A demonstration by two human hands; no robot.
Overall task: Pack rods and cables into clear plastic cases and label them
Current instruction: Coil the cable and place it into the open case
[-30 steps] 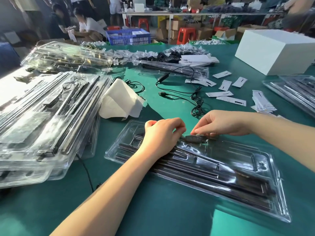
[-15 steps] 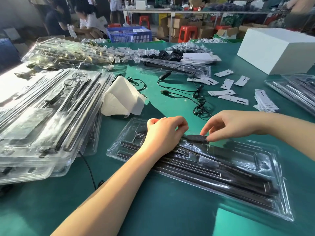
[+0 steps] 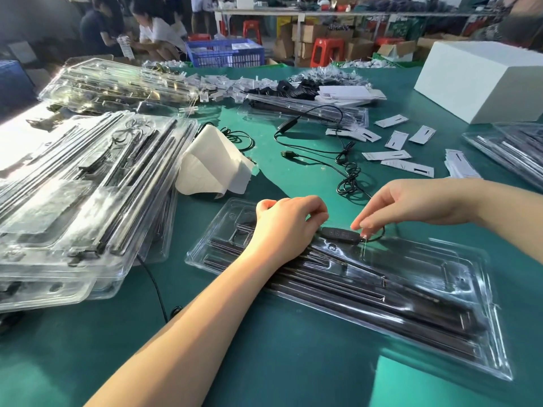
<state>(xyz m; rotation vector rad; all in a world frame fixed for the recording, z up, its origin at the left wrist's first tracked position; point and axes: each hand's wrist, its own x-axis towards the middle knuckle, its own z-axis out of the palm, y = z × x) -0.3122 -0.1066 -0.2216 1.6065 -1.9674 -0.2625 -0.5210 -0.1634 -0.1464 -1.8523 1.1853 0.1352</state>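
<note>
Seating the cable's inline controller (image 3: 340, 234) along the far edge of the open clear case (image 3: 484, 304), whose rods (image 3: 367, 292) already lie inside, the left hand (image 3: 289, 227) curls over the tray while the right hand (image 3: 411, 204) pinches the cable, with closing and labelling seemingly left.

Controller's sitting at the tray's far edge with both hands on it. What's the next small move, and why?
Probably press the controller down into the clear tray. It lies at the far edge above the rods, with the left hand at one end and the right hand fingertips at the other, its cable looping just past them.
</note>
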